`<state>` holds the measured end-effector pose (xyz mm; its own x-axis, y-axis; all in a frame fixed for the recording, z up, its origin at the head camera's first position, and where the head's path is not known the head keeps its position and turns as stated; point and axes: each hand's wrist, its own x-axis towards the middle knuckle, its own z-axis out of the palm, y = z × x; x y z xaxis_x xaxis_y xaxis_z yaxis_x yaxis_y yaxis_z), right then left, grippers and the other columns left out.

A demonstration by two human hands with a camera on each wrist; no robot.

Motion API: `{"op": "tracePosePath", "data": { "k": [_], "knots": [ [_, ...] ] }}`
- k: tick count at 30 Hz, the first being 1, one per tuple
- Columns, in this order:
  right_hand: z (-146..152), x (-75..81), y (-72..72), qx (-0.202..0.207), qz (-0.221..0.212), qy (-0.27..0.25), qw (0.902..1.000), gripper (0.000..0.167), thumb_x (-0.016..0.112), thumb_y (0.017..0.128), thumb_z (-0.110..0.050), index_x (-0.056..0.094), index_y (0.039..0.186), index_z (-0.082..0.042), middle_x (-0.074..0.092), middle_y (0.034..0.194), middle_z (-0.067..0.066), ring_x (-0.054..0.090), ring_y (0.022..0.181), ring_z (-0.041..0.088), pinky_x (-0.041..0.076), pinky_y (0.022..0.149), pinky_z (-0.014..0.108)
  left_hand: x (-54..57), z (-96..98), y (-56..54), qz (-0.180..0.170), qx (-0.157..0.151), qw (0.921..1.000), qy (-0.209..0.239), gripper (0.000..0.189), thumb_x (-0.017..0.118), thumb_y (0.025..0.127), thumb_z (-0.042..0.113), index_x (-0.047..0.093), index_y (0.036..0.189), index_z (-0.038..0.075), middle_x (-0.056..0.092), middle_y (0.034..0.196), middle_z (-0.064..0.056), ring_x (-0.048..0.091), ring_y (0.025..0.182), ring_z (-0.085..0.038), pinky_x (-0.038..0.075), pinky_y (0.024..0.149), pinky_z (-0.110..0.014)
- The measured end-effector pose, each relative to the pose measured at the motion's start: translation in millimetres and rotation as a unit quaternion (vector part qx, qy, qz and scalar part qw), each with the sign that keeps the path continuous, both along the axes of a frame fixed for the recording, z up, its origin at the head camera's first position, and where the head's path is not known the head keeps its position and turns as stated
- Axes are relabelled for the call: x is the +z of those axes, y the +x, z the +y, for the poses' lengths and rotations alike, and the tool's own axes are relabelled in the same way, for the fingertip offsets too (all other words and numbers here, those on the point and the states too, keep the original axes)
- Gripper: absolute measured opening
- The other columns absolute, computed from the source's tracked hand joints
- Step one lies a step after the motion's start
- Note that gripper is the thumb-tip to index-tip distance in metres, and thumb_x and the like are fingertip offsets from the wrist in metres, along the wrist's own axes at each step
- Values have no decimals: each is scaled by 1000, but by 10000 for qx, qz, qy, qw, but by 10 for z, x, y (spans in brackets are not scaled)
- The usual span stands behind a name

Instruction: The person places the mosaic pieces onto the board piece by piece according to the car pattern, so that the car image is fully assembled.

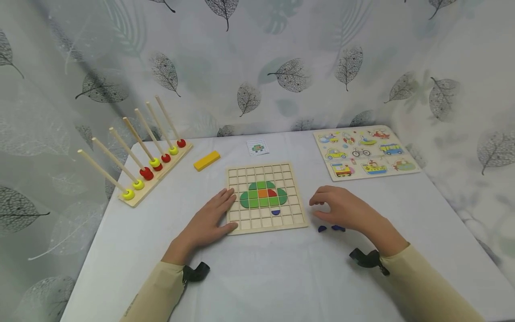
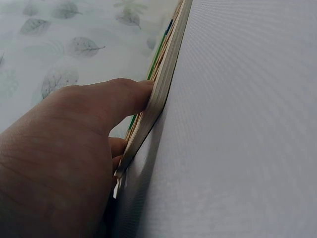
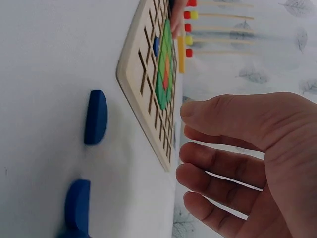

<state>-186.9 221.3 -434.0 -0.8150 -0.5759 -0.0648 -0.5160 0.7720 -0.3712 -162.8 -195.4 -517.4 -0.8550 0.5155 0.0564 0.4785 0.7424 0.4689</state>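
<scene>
A square wooden grid board (image 1: 289, 219) lies in the middle of the table. Green pieces (image 1: 253, 202) fill part of it, around an orange square (image 1: 263, 193) and a red quarter-round piece (image 1: 272, 192). One blue half-round piece (image 1: 275, 212) sits lower on the grid. My left hand (image 1: 209, 219) rests against the board's left side, thumb and fingertips on its edge. Just right of the board, my right hand (image 1: 342, 205) hovers with loosely bent fingers and nothing held. Below it on the cloth are loose blue half-round pieces (image 3: 96, 118), partly cut off in the right wrist view.
At the back left stands a wooden peg rack (image 1: 162, 171) with red and yellow beads. Near it lies a yellow bar (image 1: 207, 161). A small pattern card (image 1: 258, 147) is behind the grid board. A vehicle picture puzzle (image 1: 364, 154) lies back right, before the leaf-print curtain.
</scene>
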Motion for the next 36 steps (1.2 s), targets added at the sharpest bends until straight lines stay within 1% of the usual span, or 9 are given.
{"op": "tracePosePath", "data": {
  "k": [5, 10, 19, 29, 32, 36],
  "knots": [
    [100, 73, 70, -106, -7, 120, 9999, 20, 87, 93, -17, 84, 113, -15, 74, 113, -2, 69, 107, 21, 61, 94, 47, -4, 3, -1, -27, 11, 10000, -23, 88, 66, 103, 55, 34, 171, 10, 21, 180, 0, 13, 166, -24, 23, 131, -52],
    [159, 74, 149, -151, -86, 182, 9997, 21, 87, 93, -16, 84, 114, -16, 73, 113, -3, 68, 105, 21, 62, 91, 46, -3, 2, 0, -13, 7, 10000, -40, 88, 65, 103, 56, 34, 171, 10, 21, 180, 0, 13, 166, -24, 23, 131, -52],
    [191, -45, 254, -206, -263, 85, 9994, 25, 90, 88, -11, 84, 111, -19, 72, 109, -7, 69, 103, 19, 62, 92, 45, -1, -11, 4, 39, 37, 10000, -32, 87, 66, 103, 54, 34, 171, 10, 22, 180, -1, 14, 166, -24, 24, 130, -53],
    [179, -173, 302, -222, -481, 43, 9986, 20, 88, 90, -13, 83, 107, -23, 70, 105, -14, 65, 97, 10, 61, 91, 41, 1, -20, 3, 105, -15, 9999, 32, 86, 66, 103, 53, 36, 170, 8, 24, 179, -3, 15, 166, -25, 25, 130, -53],
    [176, -211, 309, -206, -511, 43, 9985, 19, 87, 91, -11, 83, 106, -22, 69, 103, -15, 64, 94, 7, 61, 90, 40, 4, -20, 3, 80, -6, 10000, 47, 86, 66, 103, 53, 36, 170, 9, 24, 179, -2, 15, 166, -24, 25, 130, -53],
    [176, -251, 317, -123, -418, -24, 9990, 20, 86, 90, -5, 83, 102, -21, 69, 100, -14, 64, 92, 8, 62, 88, 40, 0, -15, 2, 42, 15, 10000, 37, 86, 66, 103, 55, 36, 170, 10, 23, 179, -1, 14, 166, -24, 25, 130, -53]
  ]
}}
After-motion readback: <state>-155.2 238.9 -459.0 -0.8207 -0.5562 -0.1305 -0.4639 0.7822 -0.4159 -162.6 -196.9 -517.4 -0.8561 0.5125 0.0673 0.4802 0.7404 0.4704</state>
